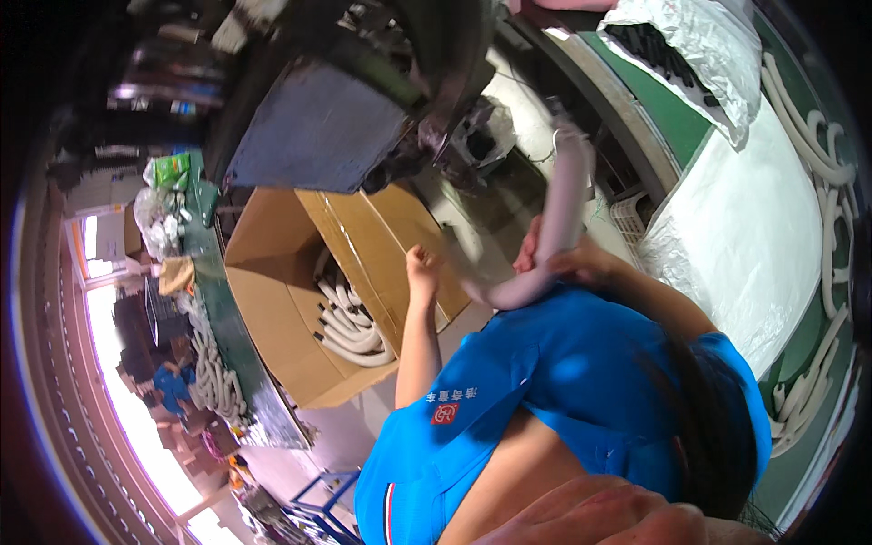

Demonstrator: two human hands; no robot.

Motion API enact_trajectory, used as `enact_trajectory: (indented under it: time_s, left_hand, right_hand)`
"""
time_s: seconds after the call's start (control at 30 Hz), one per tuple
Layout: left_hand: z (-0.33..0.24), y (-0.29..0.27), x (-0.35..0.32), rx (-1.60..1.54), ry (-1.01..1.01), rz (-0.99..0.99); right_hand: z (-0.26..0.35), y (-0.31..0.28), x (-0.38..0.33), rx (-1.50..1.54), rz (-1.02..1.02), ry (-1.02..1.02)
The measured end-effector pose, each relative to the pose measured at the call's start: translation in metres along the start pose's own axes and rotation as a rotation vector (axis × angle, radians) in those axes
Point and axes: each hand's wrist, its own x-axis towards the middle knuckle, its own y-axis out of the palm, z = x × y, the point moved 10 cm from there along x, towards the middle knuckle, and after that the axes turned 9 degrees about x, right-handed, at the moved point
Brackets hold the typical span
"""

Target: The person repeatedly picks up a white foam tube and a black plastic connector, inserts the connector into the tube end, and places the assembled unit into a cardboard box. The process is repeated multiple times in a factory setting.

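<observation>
- The person's own hand (599, 520) is a skin-toned blur at 6 o'clock. Which hand it is, and whether it is spread or closed, cannot be told.
- Toward 1 o'clock, a co-worker's hand (581, 263) grips a smooth, pale, curved hose (568, 195) at its bend, probably for balance.
- At 9 o'clock, a cardboard box (272, 272) holds matching hoses (350, 327), their curves nested, seemingly to save room.

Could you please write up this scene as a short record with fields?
Co-worker: person in blue shirt, bent over
Raised hand: grips a curved white hose
Other hand: closed, above the cardboard box
Box contents: curved white hoses
Green table: more white hoses, a white bag
Own hands: blurred skin at the lower edge; which hand, and its fingers, unclear
</observation>
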Motion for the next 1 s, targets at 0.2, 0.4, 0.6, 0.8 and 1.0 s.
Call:
enact_trajectory:
  time_s: [0.2,0.4,0.6,0.8,1.0]
  left_hand:
    - [-0.238,0.113,-0.058,-0.014,0.27,0.536]
    - [-0.226,0.107,-0.062,-0.073,0.133,0.503]
    - [-0.253,0.089,-0.096,0.178,0.301,0.408]
    - [-0.256,0.06,-0.091,0.306,0.255,0.135]
    - [-0.271,0.045,-0.095,0.311,0.281,0.114]
  right_hand:
    - [-0.014,-0.029,0.01,-0.865,0.031,-0.226]
    - [0.153,-0.198,-0.003,-1.683,-0.4,-0.079]
    - [0.355,-0.323,-0.057,-2.143,-1.506,-0.051]
    - [0.367,-0.362,-0.075,-1.93,-1.317,0.207]
    - [0.244,-0.143,-0.021,-1.53,-0.444,-0.079]
